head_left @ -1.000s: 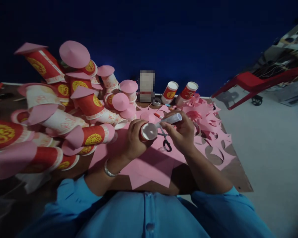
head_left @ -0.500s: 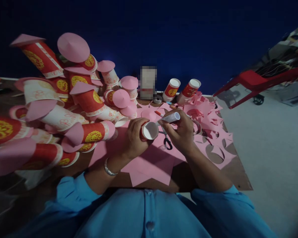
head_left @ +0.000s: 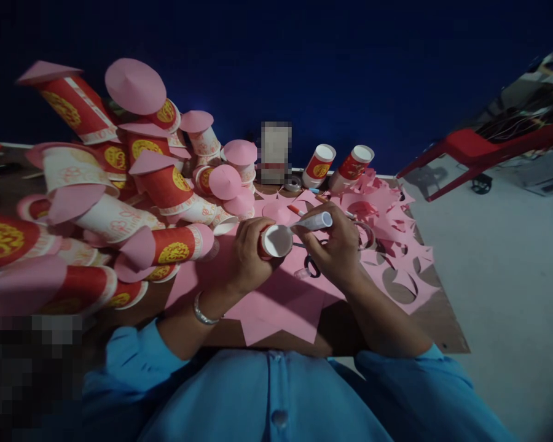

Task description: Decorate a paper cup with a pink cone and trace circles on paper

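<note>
My left hand [head_left: 245,255] grips a small red paper cup [head_left: 276,240] on its side, its white base turned toward me. My right hand [head_left: 336,245] holds a grey-white glue tube [head_left: 314,221], with the tube's tip resting at the cup's base rim. Both hands hover over pink paper sheets [head_left: 276,307] spread on the brown table [head_left: 442,331]. Black-handled scissors [head_left: 309,265] lie on the paper just under my right hand, partly hidden by it.
A big heap of red and white cups with pink cone lids [head_left: 120,202] fills the table's left. Two upright red cups [head_left: 336,164] stand at the back. Pink paper offcuts [head_left: 391,239] cover the right side. A red plastic chair [head_left: 470,153] lies on the grey floor.
Both hands with cup and tube have shifted slightly upward in view. My right hand has lowered over the scissors, covering more of them.
</note>
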Tool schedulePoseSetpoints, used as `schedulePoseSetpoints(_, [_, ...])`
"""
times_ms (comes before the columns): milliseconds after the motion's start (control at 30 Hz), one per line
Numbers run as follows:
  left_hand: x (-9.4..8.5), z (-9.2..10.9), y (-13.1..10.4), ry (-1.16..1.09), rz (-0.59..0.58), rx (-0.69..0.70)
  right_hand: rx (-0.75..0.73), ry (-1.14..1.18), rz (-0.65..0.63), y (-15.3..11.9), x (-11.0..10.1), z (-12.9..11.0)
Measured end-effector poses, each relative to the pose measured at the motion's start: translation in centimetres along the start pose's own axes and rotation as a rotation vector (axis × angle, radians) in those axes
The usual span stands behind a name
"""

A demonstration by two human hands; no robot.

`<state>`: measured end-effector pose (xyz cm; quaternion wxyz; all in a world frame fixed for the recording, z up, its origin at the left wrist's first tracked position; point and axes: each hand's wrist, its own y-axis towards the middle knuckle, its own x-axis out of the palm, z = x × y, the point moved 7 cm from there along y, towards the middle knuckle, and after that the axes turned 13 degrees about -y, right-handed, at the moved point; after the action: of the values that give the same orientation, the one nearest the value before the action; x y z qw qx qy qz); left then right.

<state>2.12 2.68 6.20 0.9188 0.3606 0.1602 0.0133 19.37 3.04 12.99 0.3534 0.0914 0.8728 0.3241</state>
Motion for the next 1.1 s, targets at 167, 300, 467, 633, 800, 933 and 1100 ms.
schedulePoseSetpoints(167, [-0.1,0.1,0.2,-0.019,0.034,-0.013,0.083,0.013,-0.009,-0.1,0.3,0.9])
schedulePoseSetpoints(300, [-0.2,-0.3,0.2,-0.063,0.053,-0.06,0.129,0.051,0.025,-0.2,0.2,1.1])
schedulePoseSetpoints(467, [-0.3,-0.2,0.2,-0.083,0.042,-0.053,0.002,0.064,0.067,-0.4,-0.2,-0.3])
schedulePoseSetpoints(633, [-0.4,-0.1,0.1,-0.061,0.059,-0.014,-0.142,-0.056,0.082,-0.6,-0.1,-1.3])
schedulePoseSetpoints(800, [-0.4,0.1,0.3,-0.037,0.071,0.008,-0.095,-0.075,0.083,-0.4,0.1,-0.2])
schedulePoseSetpoints(933, [-0.5,0.3,0.5,-0.006,0.087,0.018,0.007,-0.012,0.067,-0.2,0.3,1.0])
schedulePoseSetpoints(1100, [0.1,-0.2,0.1,0.0,-0.003,0.004,-0.033,0.045,0.07,0.0,-0.1,0.5])
